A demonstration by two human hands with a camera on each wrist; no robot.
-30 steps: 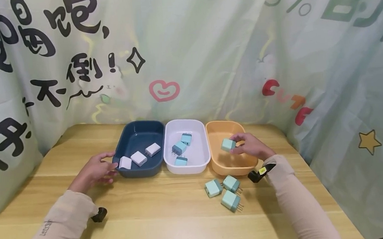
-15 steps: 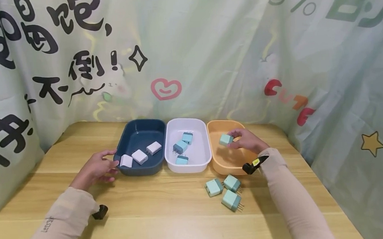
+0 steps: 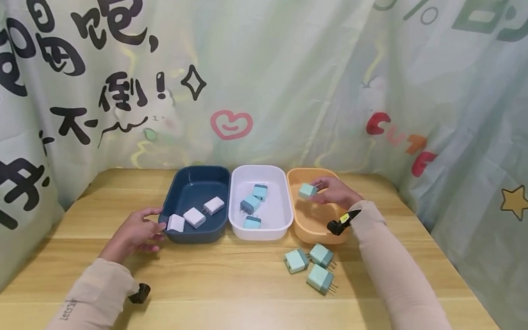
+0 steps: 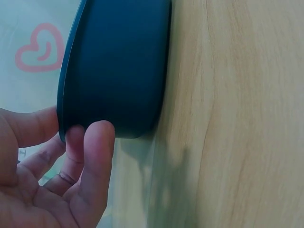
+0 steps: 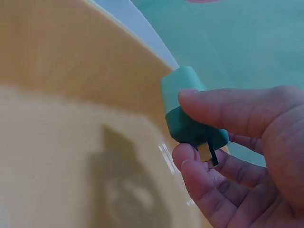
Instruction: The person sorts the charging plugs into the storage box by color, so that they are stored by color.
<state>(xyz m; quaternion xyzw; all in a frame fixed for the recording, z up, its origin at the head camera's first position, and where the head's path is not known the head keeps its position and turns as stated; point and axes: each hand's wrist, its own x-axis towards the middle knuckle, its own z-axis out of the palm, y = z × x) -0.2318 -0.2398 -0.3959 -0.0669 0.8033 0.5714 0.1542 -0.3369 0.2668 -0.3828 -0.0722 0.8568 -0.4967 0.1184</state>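
Note:
In the head view my right hand point(image 3: 335, 190) pinches a mint-green plug charger point(image 3: 307, 190) over the orange bin point(image 3: 319, 238). The right wrist view shows the thumb on the side of this charger point(image 5: 185, 99), the fingertips beneath and its metal prongs pointing toward the palm. My left hand point(image 3: 137, 231) holds the near left corner of the dark blue bin point(image 3: 197, 236); in the left wrist view its thumb and fingers point(image 4: 99, 142) meet at the rim. Several white chargers point(image 3: 194, 217) lie in the blue bin.
Between them stands a white bin point(image 3: 261, 233) with several light-blue chargers point(image 3: 250, 204). More mint-green chargers point(image 3: 321, 278) lie on the wooden table point(image 3: 218, 301) in front of the orange bin. A printed curtain point(image 3: 286, 81) hangs behind and at both sides.
My right hand has carried the mint-green charger a little left and farther back over the orange bin. The left hand stays at the blue bin's corner. The head view has shifted slightly.

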